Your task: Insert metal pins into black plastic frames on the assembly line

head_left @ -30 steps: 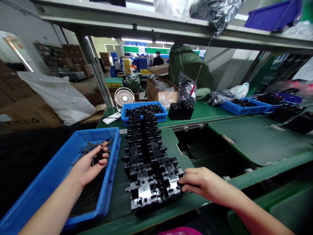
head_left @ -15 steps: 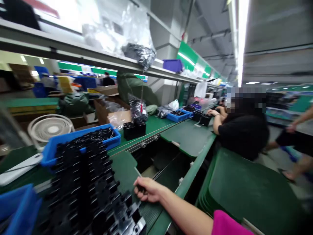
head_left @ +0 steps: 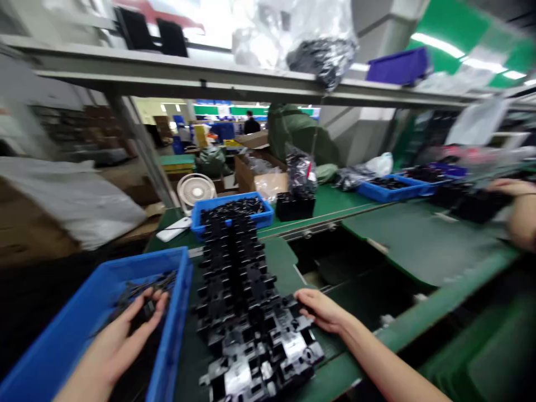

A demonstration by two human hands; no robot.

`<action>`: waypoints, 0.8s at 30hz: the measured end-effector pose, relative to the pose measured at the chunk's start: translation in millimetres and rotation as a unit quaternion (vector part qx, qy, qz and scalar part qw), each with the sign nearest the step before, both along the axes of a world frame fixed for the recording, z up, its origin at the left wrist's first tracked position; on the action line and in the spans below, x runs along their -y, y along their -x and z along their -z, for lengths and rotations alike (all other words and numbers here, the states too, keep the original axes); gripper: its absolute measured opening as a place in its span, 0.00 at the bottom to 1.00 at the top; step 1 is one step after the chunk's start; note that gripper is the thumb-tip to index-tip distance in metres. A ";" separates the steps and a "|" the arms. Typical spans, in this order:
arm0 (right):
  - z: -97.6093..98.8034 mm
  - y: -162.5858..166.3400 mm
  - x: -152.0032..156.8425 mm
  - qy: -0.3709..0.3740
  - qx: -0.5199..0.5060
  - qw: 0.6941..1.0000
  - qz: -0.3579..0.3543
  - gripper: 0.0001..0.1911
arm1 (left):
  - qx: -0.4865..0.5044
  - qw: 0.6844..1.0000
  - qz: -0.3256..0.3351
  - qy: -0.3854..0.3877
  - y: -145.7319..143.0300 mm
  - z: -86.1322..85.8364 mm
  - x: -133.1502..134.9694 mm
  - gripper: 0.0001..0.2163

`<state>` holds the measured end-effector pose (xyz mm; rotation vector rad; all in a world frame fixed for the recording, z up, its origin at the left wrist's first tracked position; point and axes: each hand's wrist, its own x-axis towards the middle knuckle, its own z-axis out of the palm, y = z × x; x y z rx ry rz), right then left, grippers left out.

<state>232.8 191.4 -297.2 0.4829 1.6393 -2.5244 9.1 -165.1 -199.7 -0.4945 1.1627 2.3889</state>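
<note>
My left hand (head_left: 119, 335) reaches into the near blue bin (head_left: 58, 340) of thin dark metal pins and is closed on a small black part. My right hand (head_left: 322, 310) rests, fingers curled, against the right edge of a long row of black plastic housings (head_left: 243, 290) that runs away from me down the green bench. What its fingers hold, if anything, is hidden. The whole view is smeared by head motion.
A second blue bin (head_left: 232, 209) of black parts stands at the far end of the row, with a small white fan (head_left: 196, 190) and a white phone (head_left: 173, 229) beside it. A conveyor channel (head_left: 335, 262) lies to the right. Another person's hand (head_left: 513, 195) shows at far right.
The view swung right toward a co-worker, then back left to the bench. My left hand is in view again in the bin. My right hand stays at the housings' right edge.
</note>
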 end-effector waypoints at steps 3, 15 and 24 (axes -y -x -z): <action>7.1 3.4 0.3 0.016 -0.017 1.000 0.003 0.20 | -0.040 0.999 -0.004 0.001 -8.4 -6.3 18.6 0.10; 4.3 5.5 3.3 0.013 0.017 1.000 0.001 0.18 | -0.029 0.998 0.047 -0.014 -8.2 -6.5 17.0 0.10; 6.4 5.4 2.9 0.021 0.021 1.000 0.001 0.18 | -0.017 0.998 0.060 -0.004 -10.7 -4.0 15.6 0.08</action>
